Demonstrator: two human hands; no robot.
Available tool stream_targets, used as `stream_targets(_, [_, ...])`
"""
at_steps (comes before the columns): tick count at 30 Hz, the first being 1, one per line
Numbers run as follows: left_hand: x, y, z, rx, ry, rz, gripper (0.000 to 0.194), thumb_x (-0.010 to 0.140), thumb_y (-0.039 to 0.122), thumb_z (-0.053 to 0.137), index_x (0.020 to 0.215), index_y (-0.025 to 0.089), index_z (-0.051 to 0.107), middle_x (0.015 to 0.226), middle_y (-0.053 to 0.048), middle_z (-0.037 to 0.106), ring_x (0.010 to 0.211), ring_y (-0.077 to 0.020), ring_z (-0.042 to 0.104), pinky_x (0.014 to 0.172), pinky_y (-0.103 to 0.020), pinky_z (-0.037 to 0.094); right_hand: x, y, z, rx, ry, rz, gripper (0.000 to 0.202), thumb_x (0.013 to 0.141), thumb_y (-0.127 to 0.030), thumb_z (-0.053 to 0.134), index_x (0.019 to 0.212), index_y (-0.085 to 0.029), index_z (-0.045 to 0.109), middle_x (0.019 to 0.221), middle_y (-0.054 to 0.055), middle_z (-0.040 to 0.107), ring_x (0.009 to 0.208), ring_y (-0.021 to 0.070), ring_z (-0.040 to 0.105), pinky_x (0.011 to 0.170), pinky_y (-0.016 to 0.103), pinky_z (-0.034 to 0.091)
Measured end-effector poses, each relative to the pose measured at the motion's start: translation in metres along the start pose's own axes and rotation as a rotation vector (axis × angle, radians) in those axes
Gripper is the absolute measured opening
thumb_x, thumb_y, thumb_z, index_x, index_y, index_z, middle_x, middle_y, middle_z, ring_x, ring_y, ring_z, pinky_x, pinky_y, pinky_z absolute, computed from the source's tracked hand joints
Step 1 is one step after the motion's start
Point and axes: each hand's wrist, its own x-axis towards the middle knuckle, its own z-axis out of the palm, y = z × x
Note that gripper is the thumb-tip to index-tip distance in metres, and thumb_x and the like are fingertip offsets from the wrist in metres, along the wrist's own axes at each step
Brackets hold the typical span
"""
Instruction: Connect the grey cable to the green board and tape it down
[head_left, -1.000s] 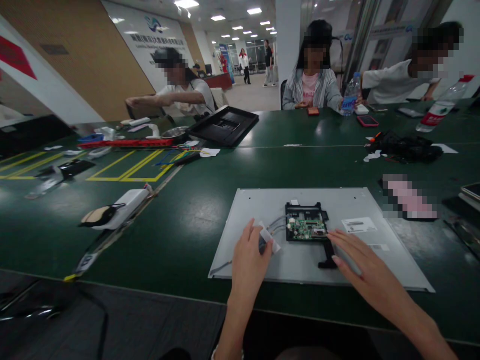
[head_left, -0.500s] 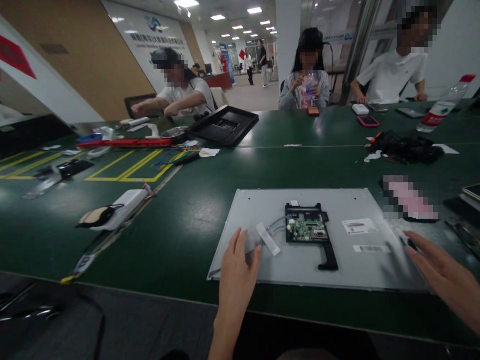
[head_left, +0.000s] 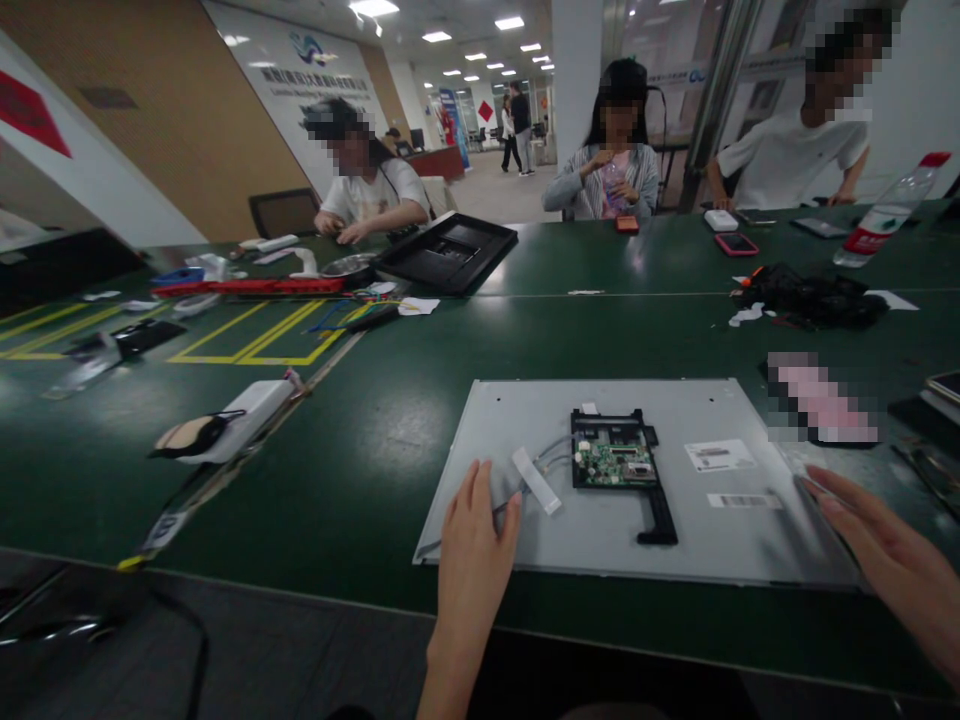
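A grey flat display panel lies back side up on the green table in front of me. A black plastic bracket with a green circuit board sits on its middle. Grey cables run left from the board, under a white tape strip. My left hand is over the panel's left part, thumb and fingers apart, beside the strip and cable. My right hand is at the panel's right edge, fingers stretched out; its thumb side is partly hidden.
A black plastic frame lies across the table. A pink-topped blurred item, black cables and a water bottle are at right. To the left is a white power strip. Several people are at the far side.
My right hand has shifted slightly left, onto the panel's edge; the dark gap between its thumb and finger has narrowed. My left hand and the panel have hardly moved.
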Motion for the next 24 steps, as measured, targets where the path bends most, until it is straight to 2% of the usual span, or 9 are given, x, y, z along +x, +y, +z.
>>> stream_targets(8, [0.004, -0.003, -0.001, 0.025, 0.020, 0.022, 0.049, 0.094, 0.039, 0.044, 0.136, 0.014, 0.040, 0.137, -0.018, 0.048, 0.127, -0.0314, 0.047, 0.104, -0.049, 0.039, -0.004, -0.007, 0.008, 0.043, 0.003, -0.073, 0.056, 0.086, -0.059, 0.048, 0.133, -0.028, 0.053, 0.133, 0.007, 0.059, 0.123, 0.0342, 0.052, 0.106, 0.055, 0.037])
stream_targets(16, [0.012, -0.014, 0.000, 0.045, 0.024, 0.007, 0.051, 0.095, 0.041, 0.043, 0.136, 0.012, 0.040, 0.138, -0.019, 0.047, 0.129, -0.0308, 0.045, 0.105, -0.048, 0.039, -0.010, -0.027, 0.015, 0.042, -0.003, -0.068, 0.058, 0.086, -0.058, 0.047, 0.134, -0.026, 0.053, 0.133, 0.007, 0.059, 0.123, 0.0333, 0.053, 0.107, 0.052, 0.038])
stream_targets(20, [0.014, -0.017, 0.000, 0.067, 0.033, 0.018, 0.051, 0.095, 0.041, 0.041, 0.136, 0.012, 0.040, 0.137, -0.019, 0.048, 0.128, -0.0303, 0.046, 0.105, -0.047, 0.039, -0.009, -0.025, 0.019, -0.012, 0.014, -0.068, 0.058, 0.086, -0.058, 0.047, 0.133, -0.026, 0.054, 0.131, 0.007, 0.061, 0.120, 0.0355, 0.055, 0.103, 0.052, 0.043])
stream_targets(24, [0.018, -0.018, -0.001, 0.095, 0.035, 0.015, 0.051, 0.096, 0.042, 0.040, 0.136, 0.011, 0.039, 0.137, -0.019, 0.049, 0.127, -0.0304, 0.047, 0.104, -0.048, 0.039, -0.005, -0.021, 0.024, -0.021, 0.029, -0.129, 0.057, 0.086, -0.057, 0.048, 0.133, -0.025, 0.055, 0.130, 0.008, 0.062, 0.119, 0.0362, 0.056, 0.099, 0.052, 0.046])
